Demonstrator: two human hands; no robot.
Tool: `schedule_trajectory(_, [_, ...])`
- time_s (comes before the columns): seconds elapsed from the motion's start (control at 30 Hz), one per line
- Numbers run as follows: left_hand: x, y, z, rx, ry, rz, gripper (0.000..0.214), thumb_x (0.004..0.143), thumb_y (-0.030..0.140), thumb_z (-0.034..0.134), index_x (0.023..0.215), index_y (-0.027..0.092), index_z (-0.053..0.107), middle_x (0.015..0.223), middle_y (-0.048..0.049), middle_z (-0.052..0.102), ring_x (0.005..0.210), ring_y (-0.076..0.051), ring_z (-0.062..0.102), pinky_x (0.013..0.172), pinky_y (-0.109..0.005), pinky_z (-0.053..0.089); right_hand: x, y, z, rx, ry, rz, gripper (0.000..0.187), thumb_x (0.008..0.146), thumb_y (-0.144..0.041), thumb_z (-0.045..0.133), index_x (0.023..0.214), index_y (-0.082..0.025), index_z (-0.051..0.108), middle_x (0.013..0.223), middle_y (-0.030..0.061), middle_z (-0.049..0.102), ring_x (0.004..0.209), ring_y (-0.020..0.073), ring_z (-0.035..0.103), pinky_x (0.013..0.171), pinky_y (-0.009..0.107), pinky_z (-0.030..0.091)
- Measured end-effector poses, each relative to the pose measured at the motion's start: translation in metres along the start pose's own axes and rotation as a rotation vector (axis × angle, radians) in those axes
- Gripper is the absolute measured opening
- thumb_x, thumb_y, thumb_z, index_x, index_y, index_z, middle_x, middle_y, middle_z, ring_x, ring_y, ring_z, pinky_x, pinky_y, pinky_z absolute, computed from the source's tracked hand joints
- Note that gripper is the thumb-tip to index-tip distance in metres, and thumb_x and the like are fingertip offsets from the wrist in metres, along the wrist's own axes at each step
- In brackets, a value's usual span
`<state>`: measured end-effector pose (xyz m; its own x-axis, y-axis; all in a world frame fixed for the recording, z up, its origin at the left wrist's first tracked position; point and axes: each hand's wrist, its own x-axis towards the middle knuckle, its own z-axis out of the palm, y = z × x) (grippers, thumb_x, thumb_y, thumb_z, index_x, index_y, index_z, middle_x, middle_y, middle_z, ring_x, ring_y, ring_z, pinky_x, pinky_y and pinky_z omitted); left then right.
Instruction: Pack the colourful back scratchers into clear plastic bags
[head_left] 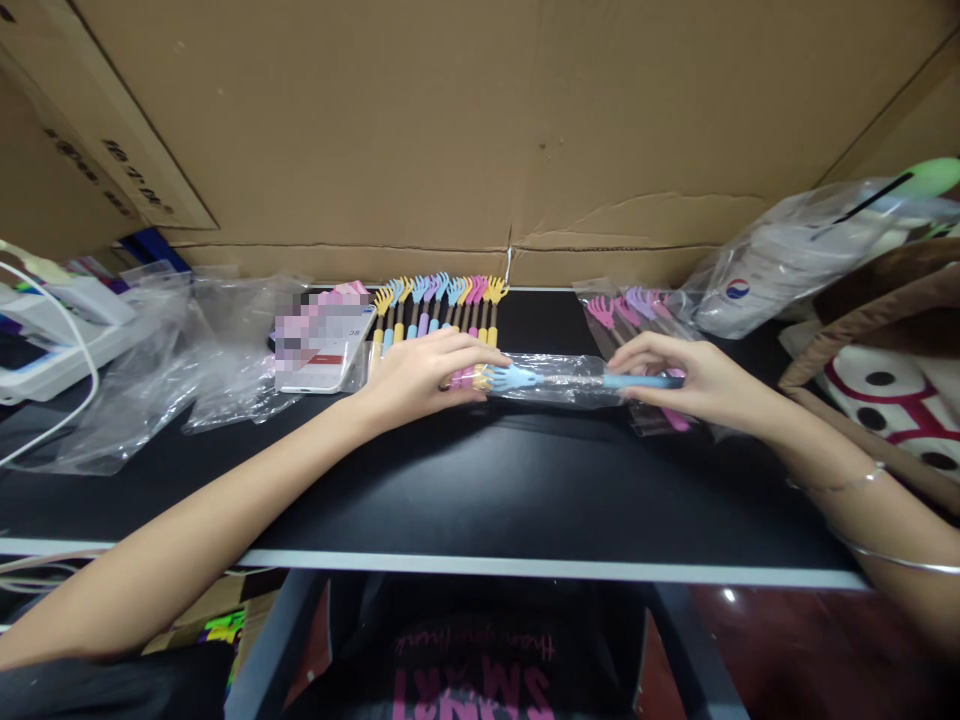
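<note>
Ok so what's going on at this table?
A person has both hands over a black table. The right hand pinches the handle of a blue hand-shaped stick, whose head shows through a clear sleeve. The left hand holds the sleeve's other end, where some pink and yellow parts show. Similar sticks lie in a row behind the left hand.

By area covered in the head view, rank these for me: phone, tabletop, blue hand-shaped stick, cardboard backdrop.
1. Cardboard backdrop
2. Tabletop
3. Phone, partly pixelated
4. Blue hand-shaped stick, longer than the phone but thin
</note>
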<state>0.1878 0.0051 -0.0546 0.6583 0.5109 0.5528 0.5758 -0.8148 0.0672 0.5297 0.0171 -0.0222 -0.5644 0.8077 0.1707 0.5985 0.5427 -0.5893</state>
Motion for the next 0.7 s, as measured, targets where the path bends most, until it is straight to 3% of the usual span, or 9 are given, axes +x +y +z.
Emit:
schedule_trajectory(0.5, [0.002, 0.010, 0.002, 0.016, -0.031, 0.035, 0.034, 0.090, 0.030, 0.068, 0.123, 0.026, 0.062, 0.113, 0.0006, 0.071, 0.098, -0.014, 0.064, 0.078, -0.022, 0.050, 0.002, -0.001, 0.016, -0.016, 0.037, -0.126, 0.025, 0.084, -0.041, 0.065, 0.099, -0.021, 0.062, 0.090, 0.0072, 0.071, 0.080, 0.0215, 0.069, 0.073, 0.036, 0.057])
schedule_trajectory(0.7, [0.003, 0.011, 0.003, 0.073, -0.031, 0.017, 0.040, 0.089, 0.035, 0.068, 0.128, 0.027, 0.059, 0.118, 0.0002, 0.070, 0.103, -0.016, 0.063, 0.082, -0.025, 0.049, 0.003, -0.001, 0.021, -0.029, 0.038, -0.122, 0.028, 0.084, -0.042, 0.064, 0.100, -0.020, 0.062, 0.094, 0.0080, 0.071, 0.082, 0.0216, 0.069, 0.076, 0.037, 0.056])
